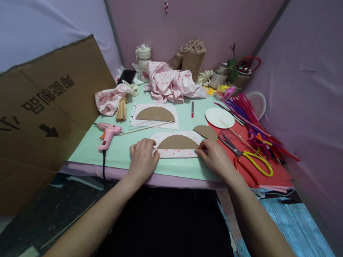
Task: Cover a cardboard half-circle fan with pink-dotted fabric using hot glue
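A brown cardboard half-circle (178,142) lies on a piece of white fabric with pink dots (176,153) near the front edge of the mint-green table (118,151). My left hand (143,158) presses down on the fabric's left end, fingers curled over its folded lower strip. At the right end my right hand (214,156) pinches the same fabric edge with its fingers together. A second cardboard half-circle (155,114) on white fabric lies farther back. A smaller brown piece (206,131) rests to the right.
A pink glue gun (108,134) lies left of my hands. Scissors with yellow and red handles (249,159) sit on red paper (278,175) at right, beside pipe cleaners (250,117) and a white paper plate (219,117). Crumpled pink cloth (170,84), twine and jars stand behind. Big cardboard (25,119) leans left.
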{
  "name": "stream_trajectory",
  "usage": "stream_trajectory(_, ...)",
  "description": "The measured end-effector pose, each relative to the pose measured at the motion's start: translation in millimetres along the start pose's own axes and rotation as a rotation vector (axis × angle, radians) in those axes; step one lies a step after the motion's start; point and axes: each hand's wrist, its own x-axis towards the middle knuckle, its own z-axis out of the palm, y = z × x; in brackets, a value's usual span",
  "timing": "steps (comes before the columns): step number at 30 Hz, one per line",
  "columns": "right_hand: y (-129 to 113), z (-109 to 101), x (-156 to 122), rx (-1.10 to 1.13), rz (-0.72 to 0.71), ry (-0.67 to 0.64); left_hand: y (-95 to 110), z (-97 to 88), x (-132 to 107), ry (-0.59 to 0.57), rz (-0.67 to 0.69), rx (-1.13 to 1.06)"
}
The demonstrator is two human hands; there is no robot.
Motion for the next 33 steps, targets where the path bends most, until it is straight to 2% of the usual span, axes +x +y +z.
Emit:
stream_trajectory(3, 0.7, 0.8, 0.9, 0.000, 0.001, 0.006, 4.6, -4.1, -1.3, 0.092, 0.061, 0.034)
stream_trajectory(5, 0.9, 1.3, 1.3, -0.001, 0.008, -0.003, 13.8, -4.3, -6.2, 0.133, 0.174, -0.001)
stream_trajectory(7, 1.1, 1.7, 1.6, -0.003, 0.013, -0.009, 27.5, -0.1, -15.1, 0.102, 0.357, -0.071)
stream_trajectory(9, 1.4, 2.2, 1.5, -0.002, 0.010, -0.003, 42.4, 8.5, -26.2, 0.012, 0.535, -0.109)
stream_trajectory(11, 1.6, 2.5, 1.2, 0.000, 0.004, 0.008, 53.8, 19.0, -36.0, -0.063, 0.600, -0.103)
stream_trajectory(16, 2.4, 3.1, 0.5, 0.010, -0.027, 0.011, 57.1, 33.3, -43.1, -0.134, 0.563, -0.063)
stream_trajectory(20, 3.4, 3.9, 1.3, 0.000, -0.006, 0.015, 53.2, 31.3, -41.1, -0.153, 0.544, -0.056)
stream_trajectory(33, 4.0, 3.9, 3.9, -0.020, 0.028, -0.020, 58.0, 30.2, -42.5, -0.144, 0.494, 0.008)
